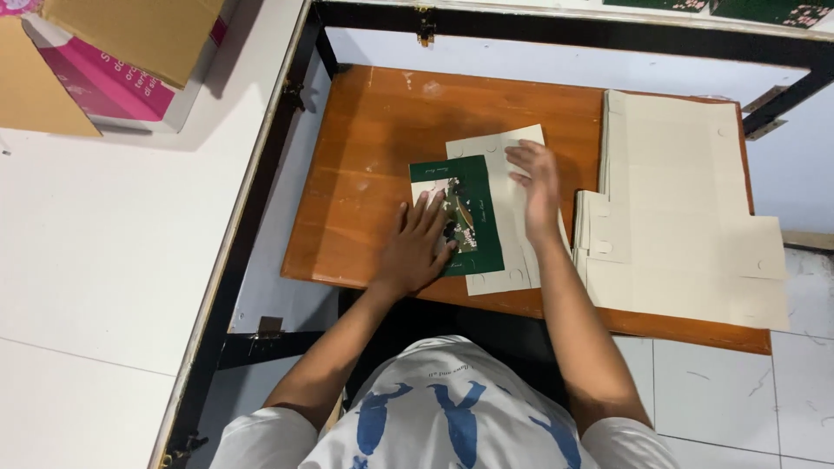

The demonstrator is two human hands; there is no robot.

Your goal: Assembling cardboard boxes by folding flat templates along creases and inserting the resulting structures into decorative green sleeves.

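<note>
A flat beige cardboard blank [511, 161] lies on the brown wooden table [365, 139], partly folded so its dark green printed side [484, 233] faces up. My left hand [420, 247] presses flat on the green panel, fingers spread. My right hand [536, 187] rests flat on the beige part beside it, fingers pointing away from me. Neither hand grips anything.
A stack of flat beige cardboard blanks [686, 208] lies on the right half of the table. A white surface [113, 243] on the left carries an open brown carton [130, 35] with pink packs. A black metal frame [556, 35] runs behind the table.
</note>
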